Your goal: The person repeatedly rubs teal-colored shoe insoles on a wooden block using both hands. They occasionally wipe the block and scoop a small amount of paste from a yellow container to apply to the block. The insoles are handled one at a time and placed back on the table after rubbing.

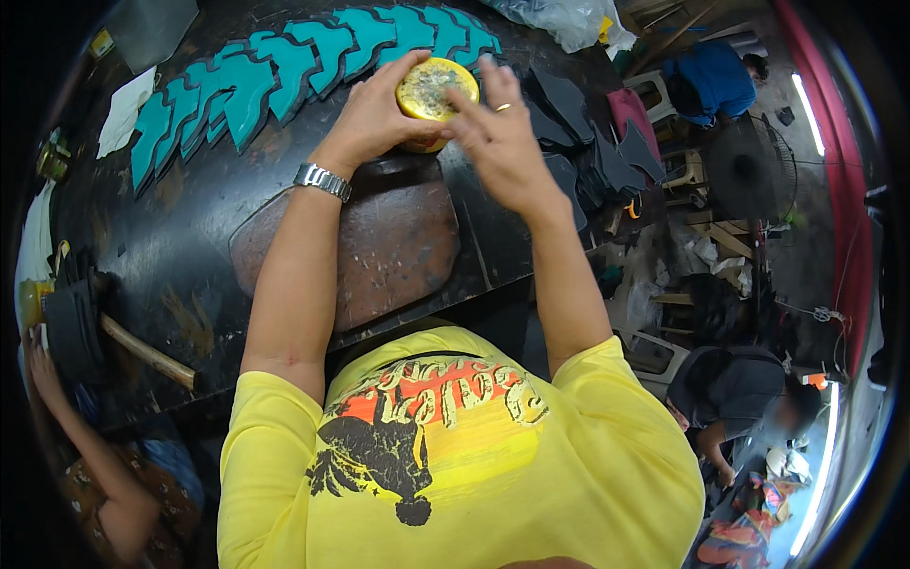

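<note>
My left hand (pixel 374 119) is wrapped round the left side of a round yellow can (pixel 422 87) whose top is smeared and spotted with grey. The can stands over the far edge of a worn brown board (pixel 398 251). My right hand (pixel 512 156) is at the can's right side with its fingers spread and slightly blurred. One finger lies over the edge of the top; whether it presses there I cannot tell. Beyond the can runs an overlapping row of teal cut pieces (pixel 322 52) with dark edges.
Black cut pieces (pixel 607 166) lie to the right, near orange-handled scissors (pixel 633 207). On the left are a wooden handle (pixel 147 351), a dark stack (pixel 74 322) and a co-worker's hand (pixel 43 365). A standing fan (pixel 749 166) and two other people are at right.
</note>
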`<action>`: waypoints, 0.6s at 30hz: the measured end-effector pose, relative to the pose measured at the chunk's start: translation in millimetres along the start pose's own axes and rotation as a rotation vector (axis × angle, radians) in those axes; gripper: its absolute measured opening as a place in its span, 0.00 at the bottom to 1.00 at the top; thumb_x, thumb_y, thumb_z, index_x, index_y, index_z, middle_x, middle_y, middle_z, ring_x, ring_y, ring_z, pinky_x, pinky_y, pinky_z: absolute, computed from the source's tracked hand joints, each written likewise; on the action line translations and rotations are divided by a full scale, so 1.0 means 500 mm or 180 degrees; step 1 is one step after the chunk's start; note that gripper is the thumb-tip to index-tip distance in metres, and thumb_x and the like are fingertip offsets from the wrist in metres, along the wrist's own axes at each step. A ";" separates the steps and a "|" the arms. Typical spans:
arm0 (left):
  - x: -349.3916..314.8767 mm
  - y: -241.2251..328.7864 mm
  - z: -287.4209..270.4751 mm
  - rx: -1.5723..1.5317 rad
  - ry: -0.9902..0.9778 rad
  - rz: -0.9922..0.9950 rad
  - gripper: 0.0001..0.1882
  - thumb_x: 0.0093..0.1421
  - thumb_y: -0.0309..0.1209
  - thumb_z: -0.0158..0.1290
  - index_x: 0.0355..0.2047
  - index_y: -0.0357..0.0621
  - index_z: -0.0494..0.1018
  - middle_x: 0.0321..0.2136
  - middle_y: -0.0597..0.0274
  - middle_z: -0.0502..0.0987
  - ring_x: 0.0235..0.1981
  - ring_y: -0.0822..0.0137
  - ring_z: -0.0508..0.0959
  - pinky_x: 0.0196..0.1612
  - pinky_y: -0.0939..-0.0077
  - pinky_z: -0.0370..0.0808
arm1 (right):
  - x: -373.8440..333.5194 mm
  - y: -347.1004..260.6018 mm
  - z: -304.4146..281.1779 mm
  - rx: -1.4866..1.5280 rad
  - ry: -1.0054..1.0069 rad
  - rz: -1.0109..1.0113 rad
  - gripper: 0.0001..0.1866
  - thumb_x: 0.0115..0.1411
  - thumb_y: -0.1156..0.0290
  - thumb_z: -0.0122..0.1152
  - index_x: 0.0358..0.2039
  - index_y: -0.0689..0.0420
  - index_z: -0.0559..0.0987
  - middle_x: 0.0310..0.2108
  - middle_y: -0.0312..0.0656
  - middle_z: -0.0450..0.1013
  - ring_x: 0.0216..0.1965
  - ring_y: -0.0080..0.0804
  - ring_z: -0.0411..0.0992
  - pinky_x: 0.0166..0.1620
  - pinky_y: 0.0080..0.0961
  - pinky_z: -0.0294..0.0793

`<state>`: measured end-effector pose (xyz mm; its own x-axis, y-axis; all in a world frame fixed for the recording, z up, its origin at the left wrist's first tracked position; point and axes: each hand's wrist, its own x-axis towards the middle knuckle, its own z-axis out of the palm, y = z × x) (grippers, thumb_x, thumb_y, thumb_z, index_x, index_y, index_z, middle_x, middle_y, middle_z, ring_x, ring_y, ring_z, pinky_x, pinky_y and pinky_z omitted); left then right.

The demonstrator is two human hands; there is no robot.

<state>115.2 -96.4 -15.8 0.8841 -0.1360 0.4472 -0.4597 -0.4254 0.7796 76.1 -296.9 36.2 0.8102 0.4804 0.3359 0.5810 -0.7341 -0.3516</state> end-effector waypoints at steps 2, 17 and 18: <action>-0.005 0.001 0.001 0.0010 -0.0027 -0.0014 0.53 0.40 0.50 0.75 0.65 0.50 0.66 0.57 0.50 0.74 0.57 0.53 0.76 0.61 0.63 0.72 | -0.002 0.000 -0.001 0.1521 0.0993 -0.0112 0.35 0.69 0.43 0.51 0.65 0.59 0.70 0.73 0.61 0.46 0.75 0.62 0.39 0.68 0.69 0.43; 0.000 -0.007 0.006 0.0081 0.0179 0.0197 0.53 0.38 0.55 0.74 0.64 0.51 0.67 0.53 0.49 0.77 0.53 0.48 0.79 0.56 0.60 0.76 | 0.006 0.027 -0.002 -0.0664 -0.0228 -0.0104 0.37 0.67 0.42 0.55 0.64 0.61 0.71 0.71 0.60 0.53 0.73 0.60 0.47 0.67 0.66 0.49; 0.001 -0.007 0.006 0.0125 0.0177 0.0206 0.53 0.39 0.55 0.74 0.63 0.51 0.67 0.53 0.49 0.77 0.53 0.48 0.79 0.56 0.60 0.76 | 0.007 0.030 0.003 -0.0090 0.0197 -0.0116 0.38 0.67 0.42 0.55 0.64 0.61 0.71 0.71 0.60 0.53 0.73 0.60 0.47 0.67 0.66 0.48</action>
<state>117.6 -97.4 -19.7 0.8460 -0.1150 0.5206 -0.5112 -0.4523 0.7308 87.8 -305.2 30.7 0.7817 0.4770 0.4017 0.6068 -0.7303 -0.3137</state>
